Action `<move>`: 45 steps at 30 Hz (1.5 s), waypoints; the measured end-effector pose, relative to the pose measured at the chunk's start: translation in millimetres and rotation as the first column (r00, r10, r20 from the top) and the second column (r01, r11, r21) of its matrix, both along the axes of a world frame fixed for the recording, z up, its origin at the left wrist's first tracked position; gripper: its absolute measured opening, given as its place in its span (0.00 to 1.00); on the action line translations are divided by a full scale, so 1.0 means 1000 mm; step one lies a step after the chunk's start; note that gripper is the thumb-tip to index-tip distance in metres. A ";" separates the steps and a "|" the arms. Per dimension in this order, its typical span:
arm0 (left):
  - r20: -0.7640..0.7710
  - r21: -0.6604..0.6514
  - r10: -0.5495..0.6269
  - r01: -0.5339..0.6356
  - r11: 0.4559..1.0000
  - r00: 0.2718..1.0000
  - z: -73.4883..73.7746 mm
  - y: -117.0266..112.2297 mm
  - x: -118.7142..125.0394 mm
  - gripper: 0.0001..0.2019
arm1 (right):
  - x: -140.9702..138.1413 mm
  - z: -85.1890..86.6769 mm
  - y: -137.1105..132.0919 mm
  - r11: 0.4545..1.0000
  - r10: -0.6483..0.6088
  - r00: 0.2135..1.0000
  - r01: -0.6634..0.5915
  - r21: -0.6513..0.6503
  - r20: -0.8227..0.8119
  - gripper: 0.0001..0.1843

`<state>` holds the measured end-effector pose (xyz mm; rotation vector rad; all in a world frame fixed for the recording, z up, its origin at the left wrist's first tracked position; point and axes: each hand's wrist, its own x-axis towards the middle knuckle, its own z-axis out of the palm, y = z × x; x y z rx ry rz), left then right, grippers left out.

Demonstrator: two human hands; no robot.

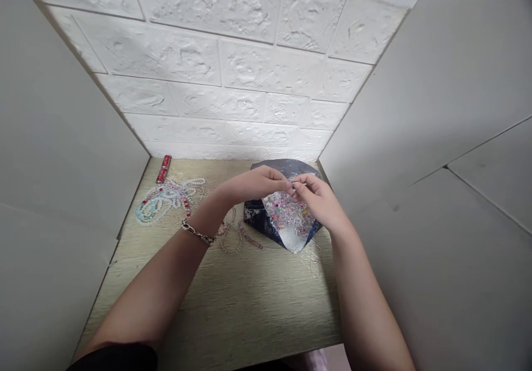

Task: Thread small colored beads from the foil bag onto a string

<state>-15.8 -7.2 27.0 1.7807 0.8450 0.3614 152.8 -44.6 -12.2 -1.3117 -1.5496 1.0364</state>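
Bead bag (286, 221) sits open at the table's (249, 299) back right, under your hands. Left hand (253, 185) and right hand (318, 199) both pinch something tiny above it; can't tell what. Loosen either pinch and it likely drops among the beads.

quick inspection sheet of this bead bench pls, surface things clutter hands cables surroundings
surface: pale wood-grain table, bare toward the near edge
job's things: dark bag lying open, full of mixed beads; something tiny pinched above it, too small to tell
clutter: beaded strands piled far left; looser strands beside the bag; red tube at the back
grips: left hand and right hand meet fingertip to fingertip over the bag; chain bracelet on left wrist
cables: nothing seen
surroundings: white brick-pattern wall behind, plain grey panels on both sides
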 end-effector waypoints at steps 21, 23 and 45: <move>0.079 0.265 0.220 -0.234 0.936 0.972 0.003 -0.010 0.011 0.21 | -0.004 0.000 0.001 0.997 0.000 0.741 -0.048 -0.053 -0.672 0.09; 0.082 0.297 0.213 -0.227 0.927 0.974 0.004 -0.011 0.012 0.21 | -0.004 0.000 0.001 0.998 -0.017 0.757 -0.027 -0.057 -0.654 0.10; 0.047 0.423 0.241 -0.238 0.874 0.969 0.004 -0.012 0.013 0.20 | -0.004 -0.001 0.001 0.998 -0.028 0.715 -0.025 -0.065 -0.699 0.11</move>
